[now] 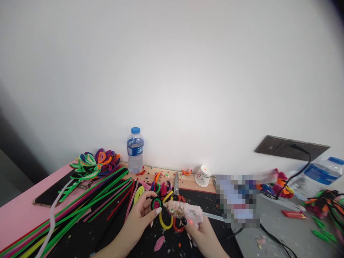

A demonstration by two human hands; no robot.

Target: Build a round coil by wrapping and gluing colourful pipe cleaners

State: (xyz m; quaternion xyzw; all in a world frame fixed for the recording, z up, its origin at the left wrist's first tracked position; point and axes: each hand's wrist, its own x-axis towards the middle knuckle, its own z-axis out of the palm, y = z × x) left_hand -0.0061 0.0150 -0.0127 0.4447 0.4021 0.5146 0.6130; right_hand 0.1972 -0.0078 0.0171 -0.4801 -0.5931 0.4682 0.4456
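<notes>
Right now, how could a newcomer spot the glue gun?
Below the white wall lies a black mat. Over it, the right hand holds the glue gun, facing a round piece in the left hand. Unlike the nearby scissors, it's pale pink and boxy, with a translucent stick out the back and a glowing red light.

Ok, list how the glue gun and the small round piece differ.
The glue gun is pale pink and larger; the round piece is green, black and reddish pink. The right hand holds the glue gun, the left hand the round piece. Both are above the black mat.
</notes>
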